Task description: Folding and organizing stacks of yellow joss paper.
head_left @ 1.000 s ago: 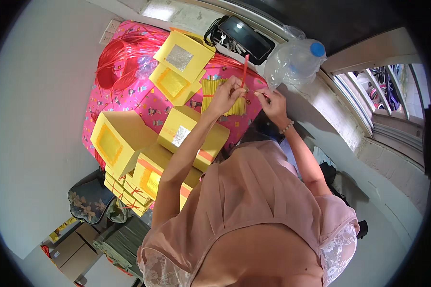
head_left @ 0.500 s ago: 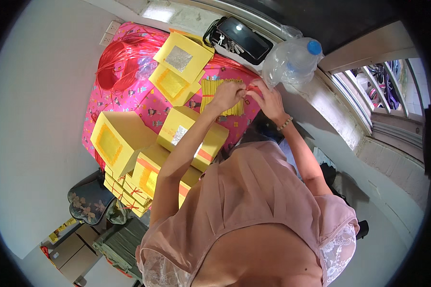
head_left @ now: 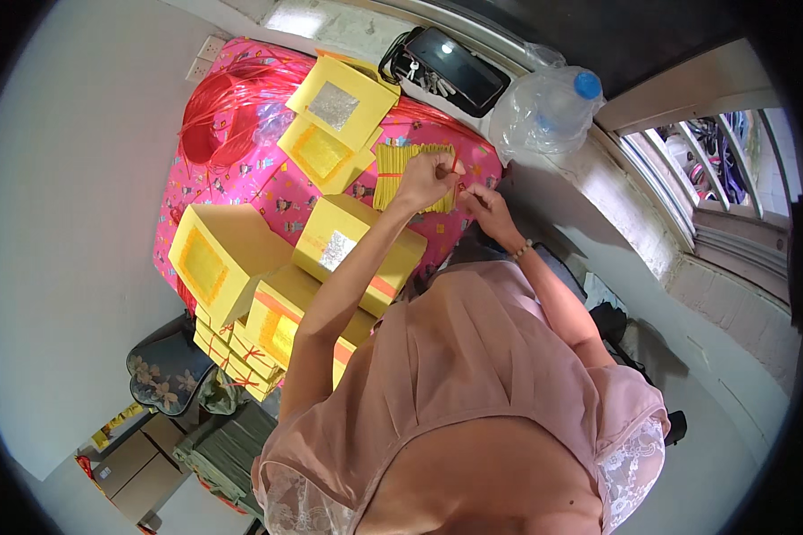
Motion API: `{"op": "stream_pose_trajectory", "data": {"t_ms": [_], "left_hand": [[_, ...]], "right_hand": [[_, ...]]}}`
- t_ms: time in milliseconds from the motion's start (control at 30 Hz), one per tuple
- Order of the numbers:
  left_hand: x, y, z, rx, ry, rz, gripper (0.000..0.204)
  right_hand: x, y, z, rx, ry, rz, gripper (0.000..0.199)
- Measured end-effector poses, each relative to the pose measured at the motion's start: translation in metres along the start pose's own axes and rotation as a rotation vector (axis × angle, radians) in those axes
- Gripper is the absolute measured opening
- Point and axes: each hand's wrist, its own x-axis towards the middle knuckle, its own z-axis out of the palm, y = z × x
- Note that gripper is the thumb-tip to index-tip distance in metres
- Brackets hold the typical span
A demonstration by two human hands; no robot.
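Note:
A bundle of yellow folded paper [head_left: 388, 183] lies on the pink patterned cloth [head_left: 281, 183], with a red band across it. My left hand [head_left: 426, 183] is closed over the bundle's right part, and a red plastic ribbon [head_left: 456, 161] sticks up from its fingertips. Just right of the bundle, my right hand [head_left: 492, 217] is closed with thumb and forefinger together. Whatever lies between those fingertips is too small to make out. Left of my left forearm sit yellow paper stacks with orange bands, one of them [head_left: 357, 236] bearing a silver patch.
Loose yellow sheets [head_left: 352, 102] with silver and gold patches lie beyond the bundle. A coil of red plastic ribbon [head_left: 210, 120] is at the far left. On the sill are a tray with a phone [head_left: 455, 67] and keys [head_left: 437, 85], beside a clear plastic jug [head_left: 549, 111].
My right hand has moved down and away from my left hand. The red ribbon, earlier between both hands, now stands up from my left fingertips.

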Motion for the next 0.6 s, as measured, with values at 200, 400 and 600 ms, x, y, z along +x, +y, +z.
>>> {"op": "stream_pose_trajectory", "data": {"t_ms": [200,400,600], "left_hand": [[-0.012,0.009,0.0,0.468,-0.003,0.232,0.017],[-0.011,0.005,-0.005,0.609,0.026,0.536,0.034],[-0.017,-0.015,-0.001,0.553,0.147,0.622,0.035]], "right_hand": [[0.029,-0.015,-0.002,-0.224,0.158,-0.291,0.014],[0.047,0.005,-0.001,0.069,-0.073,-0.23,0.016],[0.047,-0.012,-0.003,0.186,-0.093,-0.037,0.015]]}}
